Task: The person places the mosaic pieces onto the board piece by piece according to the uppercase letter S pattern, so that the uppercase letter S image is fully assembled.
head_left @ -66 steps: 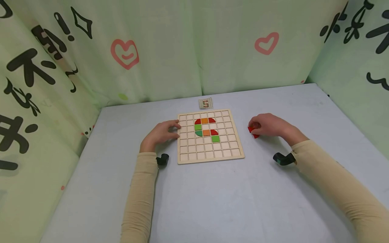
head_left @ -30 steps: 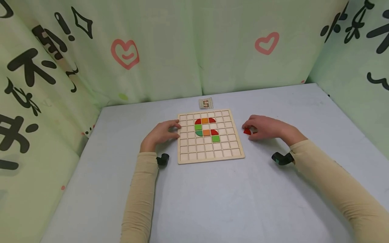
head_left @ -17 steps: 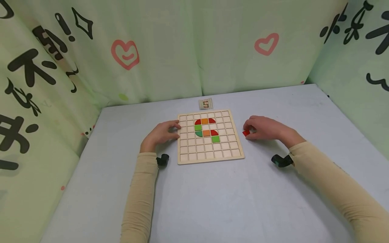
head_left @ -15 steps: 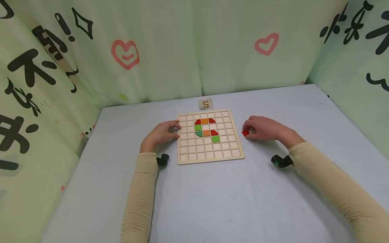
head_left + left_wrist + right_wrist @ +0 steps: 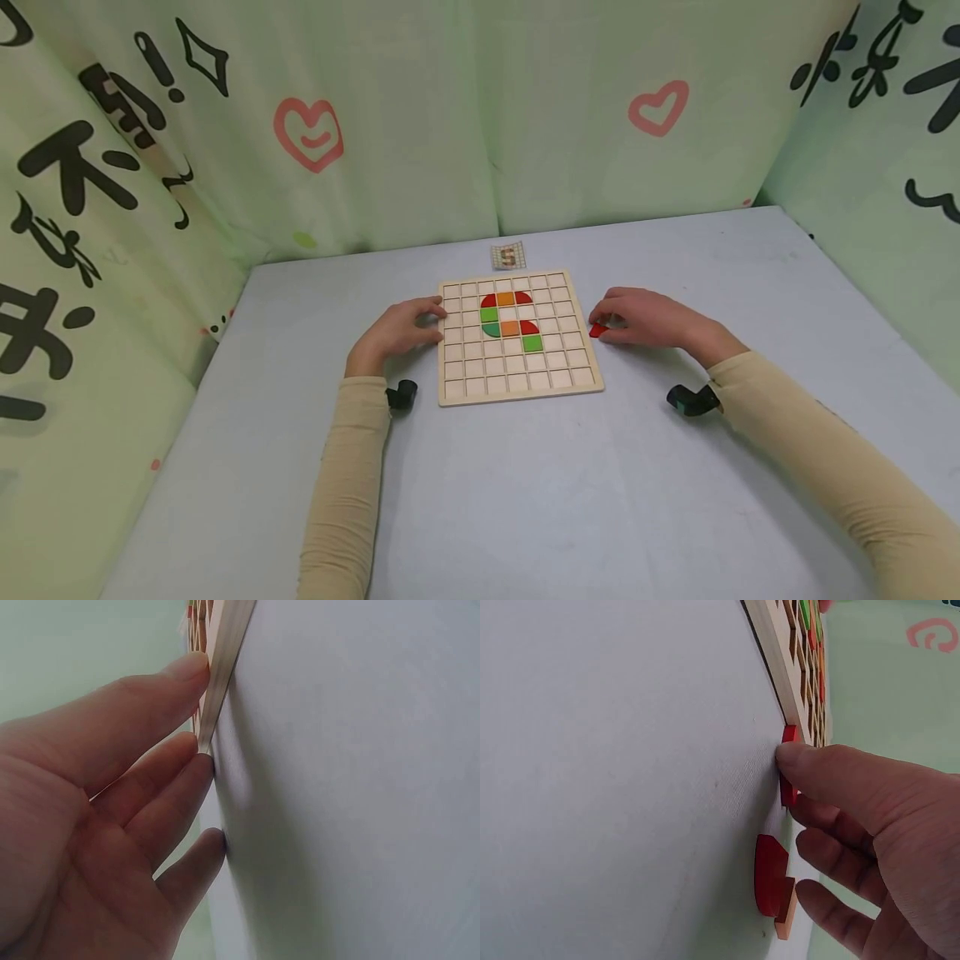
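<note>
A square wooden grid board (image 5: pixel 517 400) lies on the table with several red, orange, light green and dark green pieces set in its cells. My left hand (image 5: pixel 401 327) rests at its left edge. In the left wrist view, thumb and fingertips touch the wooden rim (image 5: pixel 225 671), fingers fairly straight. Just off the right edge, my right hand (image 5: pixel 648 318) pinches a small red piece (image 5: pixel 786 791) between thumb and index finger. Below that hand, in the right wrist view, another red piece (image 5: pixel 769 877) with a curved side lies against an orange piece (image 5: pixel 784 928).
Behind the board lies a small card (image 5: pixel 508 256) printed with a grid and coloured figure. A white cloth covers the table (image 5: pixel 510 500). Light green curtains (image 5: pixel 450 125) stand at the back and sides. A black wrist camera (image 5: pixel 692 400) sits on each arm.
The right hand has moved left toward the board, now pinching a red piece close to its right edge. The left hand and the pieces in the board have stayed in place.
</note>
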Demonstrator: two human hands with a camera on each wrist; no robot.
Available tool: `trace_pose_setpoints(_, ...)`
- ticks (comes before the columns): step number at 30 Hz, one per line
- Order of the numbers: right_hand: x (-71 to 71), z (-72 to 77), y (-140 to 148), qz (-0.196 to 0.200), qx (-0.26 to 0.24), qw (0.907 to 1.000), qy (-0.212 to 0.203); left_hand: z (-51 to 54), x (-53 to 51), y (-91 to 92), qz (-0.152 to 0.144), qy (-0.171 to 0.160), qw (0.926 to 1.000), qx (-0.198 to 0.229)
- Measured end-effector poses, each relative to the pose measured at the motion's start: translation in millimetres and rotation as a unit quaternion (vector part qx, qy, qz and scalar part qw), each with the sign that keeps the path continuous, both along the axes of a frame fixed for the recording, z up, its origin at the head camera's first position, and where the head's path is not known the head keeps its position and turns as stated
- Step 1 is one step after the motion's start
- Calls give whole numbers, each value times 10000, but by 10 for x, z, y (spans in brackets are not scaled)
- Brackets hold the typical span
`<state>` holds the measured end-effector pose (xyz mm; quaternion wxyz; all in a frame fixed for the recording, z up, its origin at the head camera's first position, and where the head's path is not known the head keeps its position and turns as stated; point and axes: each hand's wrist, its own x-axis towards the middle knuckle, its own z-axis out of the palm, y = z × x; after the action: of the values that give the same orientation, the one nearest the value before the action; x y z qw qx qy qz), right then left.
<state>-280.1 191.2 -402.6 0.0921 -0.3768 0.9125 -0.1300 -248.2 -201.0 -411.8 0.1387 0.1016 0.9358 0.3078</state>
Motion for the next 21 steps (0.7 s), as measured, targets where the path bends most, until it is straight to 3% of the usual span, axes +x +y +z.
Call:
trace_pose_setpoints(12,9,-21,5,338,88,9992,211,-3,-5,-4,-25,10,10000,3)
trace_pose_setpoints(21,2,8,-8,251,280,9992,136,-4,-3,0,-8,-7,10000,25)
